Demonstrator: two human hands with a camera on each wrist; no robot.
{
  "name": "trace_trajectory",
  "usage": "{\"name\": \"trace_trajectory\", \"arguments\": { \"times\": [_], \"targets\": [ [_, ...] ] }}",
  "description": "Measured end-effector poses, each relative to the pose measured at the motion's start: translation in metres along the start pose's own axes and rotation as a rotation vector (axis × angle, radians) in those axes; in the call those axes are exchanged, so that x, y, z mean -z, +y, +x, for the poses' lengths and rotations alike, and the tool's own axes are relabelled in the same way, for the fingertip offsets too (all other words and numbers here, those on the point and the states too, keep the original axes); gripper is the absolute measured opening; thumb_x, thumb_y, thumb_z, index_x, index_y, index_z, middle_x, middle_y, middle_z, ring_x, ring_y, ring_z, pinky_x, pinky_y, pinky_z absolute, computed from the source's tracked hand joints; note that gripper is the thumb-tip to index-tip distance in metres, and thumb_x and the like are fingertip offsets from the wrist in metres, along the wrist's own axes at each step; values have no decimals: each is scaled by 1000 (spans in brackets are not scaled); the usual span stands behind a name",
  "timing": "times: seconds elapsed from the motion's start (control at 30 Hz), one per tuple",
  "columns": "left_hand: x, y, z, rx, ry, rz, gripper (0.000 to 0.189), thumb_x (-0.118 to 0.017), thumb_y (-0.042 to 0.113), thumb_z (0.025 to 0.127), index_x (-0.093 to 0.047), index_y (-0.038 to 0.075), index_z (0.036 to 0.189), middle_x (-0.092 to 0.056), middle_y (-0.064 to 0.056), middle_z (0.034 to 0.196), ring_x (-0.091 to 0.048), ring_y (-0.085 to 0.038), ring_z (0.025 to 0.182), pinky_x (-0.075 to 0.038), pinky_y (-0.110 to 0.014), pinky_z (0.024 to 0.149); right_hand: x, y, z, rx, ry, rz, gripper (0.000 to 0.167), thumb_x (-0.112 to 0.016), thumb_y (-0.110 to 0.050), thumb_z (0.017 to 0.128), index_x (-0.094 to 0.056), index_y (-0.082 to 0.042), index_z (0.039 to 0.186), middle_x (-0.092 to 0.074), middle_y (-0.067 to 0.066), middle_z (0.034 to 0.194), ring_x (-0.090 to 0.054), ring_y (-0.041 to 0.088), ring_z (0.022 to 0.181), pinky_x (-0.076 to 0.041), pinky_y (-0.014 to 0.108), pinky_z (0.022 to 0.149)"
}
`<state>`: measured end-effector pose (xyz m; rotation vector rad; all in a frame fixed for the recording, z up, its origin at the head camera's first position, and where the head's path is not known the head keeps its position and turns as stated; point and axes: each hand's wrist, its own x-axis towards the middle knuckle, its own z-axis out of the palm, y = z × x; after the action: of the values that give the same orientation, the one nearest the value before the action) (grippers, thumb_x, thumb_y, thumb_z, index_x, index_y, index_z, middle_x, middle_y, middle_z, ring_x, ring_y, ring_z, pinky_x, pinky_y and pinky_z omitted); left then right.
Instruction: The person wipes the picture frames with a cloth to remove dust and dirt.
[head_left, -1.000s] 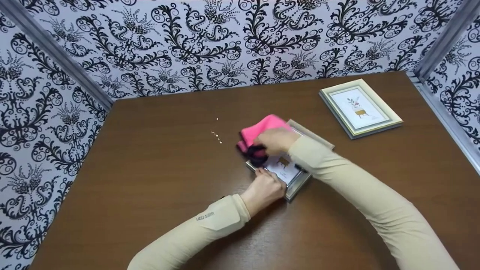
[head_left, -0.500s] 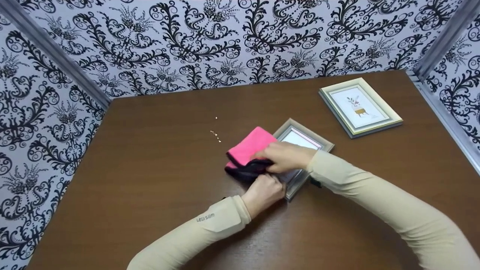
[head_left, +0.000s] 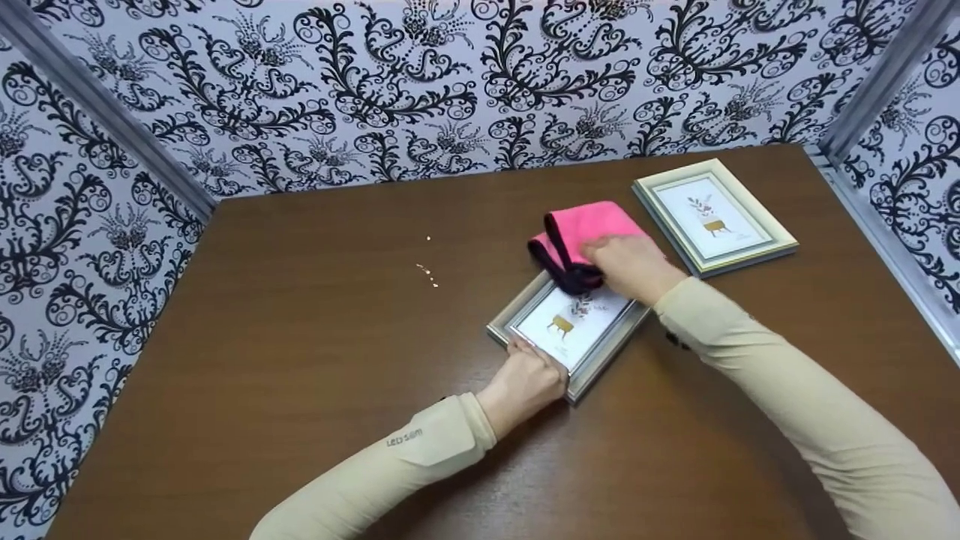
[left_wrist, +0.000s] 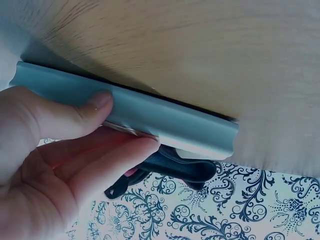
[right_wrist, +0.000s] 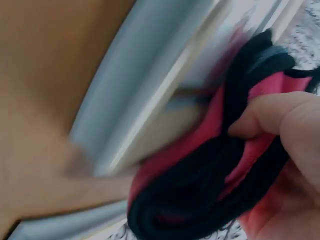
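A picture frame [head_left: 517, 304] with a silvery-beige border lies at a slant on the table, its print of a plant in a yellow pot under the glass. My left hand [head_left: 525, 381] grips its near-left edge; in the left wrist view the thumb [left_wrist: 101, 100] presses the frame's side [left_wrist: 165, 112] while the fingers lie over the top. My right hand [head_left: 634, 262] holds a folded pink cloth [head_left: 592, 225] with black edging over the frame's far end. In the right wrist view the thumb pinches the bunched cloth [right_wrist: 185, 185].
A second, cream picture frame [head_left: 750, 244] with a similar print lies at the back right, close to the cloth. Small white crumbs [head_left: 427, 274] are scattered left of centre on the brown table [head_left: 300, 337]. Patterned walls [head_left: 375, 90] enclose the back and sides.
My right hand first drew the cloth to the near left across the frame, then swept it back toward the far right. The left hand keeps its hold on the frame's edge.
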<state>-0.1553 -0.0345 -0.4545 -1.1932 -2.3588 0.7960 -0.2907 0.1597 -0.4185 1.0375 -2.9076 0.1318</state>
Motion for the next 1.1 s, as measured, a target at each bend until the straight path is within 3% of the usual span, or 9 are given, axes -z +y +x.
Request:
{"name": "trace_trajectory", "arguments": {
  "times": [0.07,0.13,0.27,0.43,0.53,0.63,0.8,0.93,1.1],
  "targets": [
    [-1,0,0,7,19,6,23,-49,10,93,-70,1,95,-69,-23,87,-70,-31,79,-57,-34,62,3,-9,0,4,-25,46,35,-66,6,74,-68,0,108,-67,19,104,-64,38,92,-52,51,79],
    [-2,0,0,22,51,19,24,-49,10,92,-71,1,94,-69,-23,86,-70,-31,78,-57,-35,61,6,-23,3,39,-41,91,23,-67,4,70,-67,-3,92,-67,13,88,-63,33,80,-52,48,73],
    [-5,0,-1,71,152,30,22,-50,13,89,-72,7,86,-68,-18,77,-68,-26,70,-55,-33,55,14,-57,12,171,-76,194,14,-67,-1,69,-59,-12,73,-54,0,65,-52,21,62,-47,41,62],
    [-9,0,-1,93,280,-16,15,-59,20,80,-62,26,67,-56,9,58,-51,-6,51,-42,-22,42,19,-92,21,334,-164,323,8,-65,-5,73,-61,-12,75,-47,-6,63,-44,15,60,-42,34,57],
    [-10,-1,-1,69,300,-35,15,-62,23,77,-60,29,64,-51,16,55,-47,-1,48,-39,-20,40,20,-100,21,373,-203,359,8,-64,-4,75,-63,-11,80,-51,-6,67,-46,14,64,-43,32,60],
    [-7,-1,0,51,275,-37,15,-63,22,78,-61,29,65,-51,15,56,-48,-2,49,-39,-20,40,19,-93,18,393,-203,365,10,-64,-2,75,-63,-10,82,-51,-5,69,-47,14,65,-43,33,61],
    [0,-2,4,66,187,-26,15,-58,17,82,-69,19,72,-61,3,62,-59,-12,57,-48,-24,46,19,-62,16,321,-176,320,14,-65,1,75,-62,-10,84,-54,-3,70,-52,17,65,-47,35,62],
    [3,-2,7,56,98,-7,22,-54,12,86,-74,3,85,-68,-18,75,-68,-27,70,-56,-33,56,19,-32,15,144,-151,237,25,-67,2,76,-68,-13,96,-65,1,86,-60,22,81,-50,43,74],
    [3,0,8,39,56,-17,22,-54,8,86,-73,-3,86,-68,-22,76,-69,-29,72,-57,-34,58,12,0,13,-15,-66,167,36,-67,1,81,-67,-11,115,-68,10,110,-61,32,104,-47,51,89]
  ]
}}
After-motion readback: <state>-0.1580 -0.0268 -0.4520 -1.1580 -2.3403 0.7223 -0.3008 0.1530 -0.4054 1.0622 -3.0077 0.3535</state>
